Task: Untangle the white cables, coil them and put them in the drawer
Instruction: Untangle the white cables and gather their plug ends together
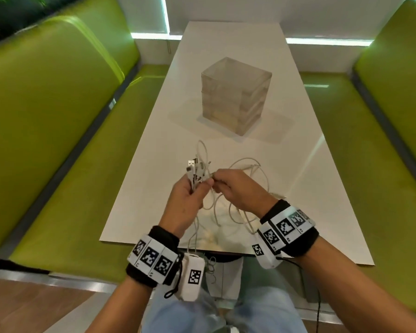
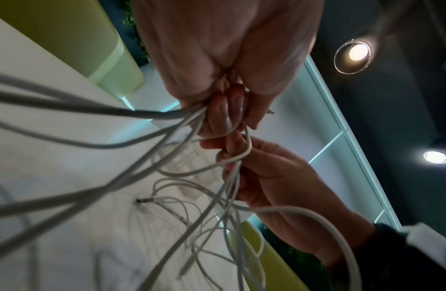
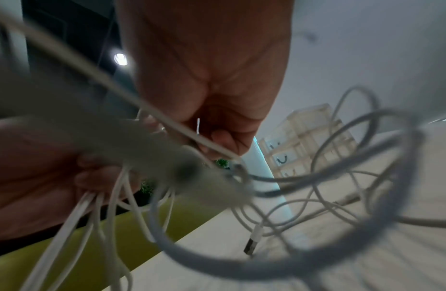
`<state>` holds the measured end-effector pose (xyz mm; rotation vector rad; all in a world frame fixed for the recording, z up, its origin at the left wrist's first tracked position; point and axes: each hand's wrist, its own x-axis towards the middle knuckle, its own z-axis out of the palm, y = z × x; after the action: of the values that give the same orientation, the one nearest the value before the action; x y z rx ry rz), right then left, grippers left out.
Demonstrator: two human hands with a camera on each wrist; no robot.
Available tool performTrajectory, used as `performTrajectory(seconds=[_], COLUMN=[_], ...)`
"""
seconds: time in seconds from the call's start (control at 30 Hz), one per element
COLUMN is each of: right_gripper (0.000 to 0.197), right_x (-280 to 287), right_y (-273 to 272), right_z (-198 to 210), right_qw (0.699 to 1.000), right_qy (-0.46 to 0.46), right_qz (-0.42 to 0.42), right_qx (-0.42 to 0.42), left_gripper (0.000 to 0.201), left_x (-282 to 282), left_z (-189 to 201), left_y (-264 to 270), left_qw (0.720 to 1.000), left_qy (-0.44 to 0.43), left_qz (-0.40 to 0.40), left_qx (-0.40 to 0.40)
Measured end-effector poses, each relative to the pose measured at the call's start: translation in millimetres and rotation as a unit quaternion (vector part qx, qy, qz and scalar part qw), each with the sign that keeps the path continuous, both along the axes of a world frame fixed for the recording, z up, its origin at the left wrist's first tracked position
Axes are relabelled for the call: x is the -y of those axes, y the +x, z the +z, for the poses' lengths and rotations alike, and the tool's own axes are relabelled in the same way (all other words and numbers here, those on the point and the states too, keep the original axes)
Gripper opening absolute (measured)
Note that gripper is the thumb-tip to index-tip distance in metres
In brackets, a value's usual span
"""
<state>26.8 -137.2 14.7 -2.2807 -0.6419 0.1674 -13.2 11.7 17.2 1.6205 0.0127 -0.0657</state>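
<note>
Several tangled white cables hang in loops over the near end of the white table. My left hand grips a bunch of their plug ends, which stick up above its fingers. Close on its right, my right hand pinches one cable beside that bunch. In the left wrist view the cables fan out from the left hand toward the table. In the right wrist view blurred loops and a USB plug hang below the right hand. A translucent drawer unit stands mid-table, its drawers closed.
Green upholstered benches run along both sides of the table. A white wall with lit strips closes the far end. My knees in blue jeans are below the table's near edge.
</note>
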Motion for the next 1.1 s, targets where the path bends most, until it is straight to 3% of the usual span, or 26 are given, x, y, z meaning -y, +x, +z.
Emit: performTrajectory(seconds=[0.13, 0.27, 0.43, 0.57, 0.67, 0.77, 0.87, 0.93, 0.97, 1.03, 1.1], right_gripper=[0.021, 0.020, 0.011, 0.006, 0.005, 0.029, 0.079, 0.108, 0.113, 0.093, 0.048], right_x=[1.4, -1.5, 8.5, 31.9, 37.3, 30.8, 17.8, 10.7, 8.4, 7.3, 10.2], right_y=[0.9, -0.7, 7.4, 12.3, 12.4, 6.3, -12.0, -23.9, -27.3, -27.7, -25.5], right_z=[2.0, 2.9, -15.7, -32.7, -27.6, -6.2, 24.1, 38.1, 43.2, 47.8, 47.8], right_qw=[0.997, 0.996, 0.991, 0.991, 0.994, 0.994, 0.984, 0.973, 0.969, 0.968, 0.980], right_qy=[-0.071, -0.075, -0.120, -0.123, -0.057, 0.023, 0.125, 0.184, 0.202, 0.203, 0.158], right_qz=[0.026, 0.033, 0.050, -0.008, -0.058, -0.070, -0.025, -0.007, -0.009, -0.020, -0.027], right_qx=[0.035, 0.038, -0.032, -0.058, -0.073, -0.084, -0.125, -0.137, -0.142, -0.146, -0.122], left_gripper=[0.001, 0.005, 0.035, 0.034, 0.029, 0.028, 0.024, 0.024, 0.021, 0.010, 0.025], left_x=[2.3, 0.9, -14.6, -42.8, -47.5, -39.1, -28.4, -24.8, -24.2, -25.0, -28.4], left_z=[-5.4, -9.5, 4.7, 17.6, 15.5, 11.7, 8.7, 7.0, 6.5, 7.5, 7.1], left_y=[4.0, 6.6, 10.8, 18.4, 17.8, 12.6, 3.4, -2.3, -5.4, -11.0, -14.3], left_qw=[0.999, 0.999, 0.986, 0.975, 0.978, 0.989, 0.995, 1.000, 0.998, 0.988, 0.983], left_qy=[0.010, -0.001, -0.049, -0.100, -0.107, -0.077, -0.059, -0.014, 0.007, 0.034, 0.049], left_qz=[0.040, 0.036, 0.138, 0.167, 0.145, 0.102, 0.055, -0.014, -0.061, -0.149, -0.175], left_qx=[0.021, 0.039, 0.078, 0.110, 0.105, 0.080, 0.053, 0.025, 0.011, -0.007, -0.018])
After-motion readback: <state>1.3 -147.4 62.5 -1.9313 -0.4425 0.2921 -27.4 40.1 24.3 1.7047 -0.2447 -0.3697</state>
